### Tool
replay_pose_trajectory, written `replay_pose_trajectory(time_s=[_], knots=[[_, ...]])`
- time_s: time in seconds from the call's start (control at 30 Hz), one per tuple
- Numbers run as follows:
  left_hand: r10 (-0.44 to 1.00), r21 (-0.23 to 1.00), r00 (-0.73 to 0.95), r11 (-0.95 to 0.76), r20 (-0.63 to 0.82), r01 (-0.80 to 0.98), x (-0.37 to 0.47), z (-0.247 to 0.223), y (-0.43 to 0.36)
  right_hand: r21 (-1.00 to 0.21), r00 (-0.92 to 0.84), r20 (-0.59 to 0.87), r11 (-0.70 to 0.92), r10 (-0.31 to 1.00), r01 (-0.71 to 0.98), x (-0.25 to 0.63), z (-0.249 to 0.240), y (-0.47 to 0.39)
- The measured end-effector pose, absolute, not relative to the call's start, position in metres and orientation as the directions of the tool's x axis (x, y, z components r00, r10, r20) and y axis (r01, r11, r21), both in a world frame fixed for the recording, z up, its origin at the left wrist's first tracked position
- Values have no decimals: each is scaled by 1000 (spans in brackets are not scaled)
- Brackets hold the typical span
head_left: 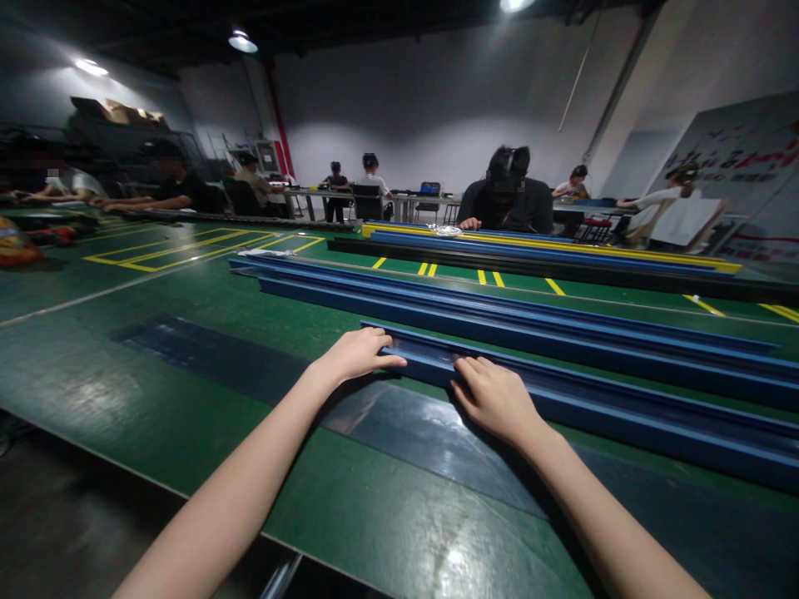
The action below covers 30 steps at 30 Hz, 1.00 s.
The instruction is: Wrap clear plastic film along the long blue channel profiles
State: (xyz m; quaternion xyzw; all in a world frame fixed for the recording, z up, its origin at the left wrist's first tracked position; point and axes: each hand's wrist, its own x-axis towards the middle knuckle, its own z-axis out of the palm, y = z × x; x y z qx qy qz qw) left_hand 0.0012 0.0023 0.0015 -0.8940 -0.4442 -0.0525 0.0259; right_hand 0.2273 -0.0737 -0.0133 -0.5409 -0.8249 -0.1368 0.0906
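A long blue channel-shaped rail [599, 395] lies on the green table, running off the right edge. Near its left end, my left hand [359, 353] grips the rail, fingers over its far side and thumb along the near wall. Farther right, my right hand [493, 395] is closed on the same rail, with fingertips inside the channel and thumb at the near side. Under both arms a dark translucent sheet [424, 428] lies flat on the table.
Behind are more blue rails [499, 320], a black rail [437, 259] and a yellow rail [562, 244] across the green table [156, 416]. A person [508, 195] leans over the far side. Other people sit farther back.
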Motion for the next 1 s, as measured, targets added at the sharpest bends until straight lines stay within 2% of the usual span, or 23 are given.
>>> replay_pose_trajectory(time_s=[0.37, 0.67, 1.0], knots=[[833, 151, 549, -552, 64, 820, -13, 4, 8, 138, -401, 305, 377, 864, 916, 228, -15, -73], [855, 172, 517, -517, 50, 839, -18, 4, 11, 140, -398, 302, 372, 866, 918, 228, -15, -74], [897, 111, 441, -443, 42, 890, -20, 10, 7, 129, -393, 282, 371, 875, 920, 227, -14, -74]])
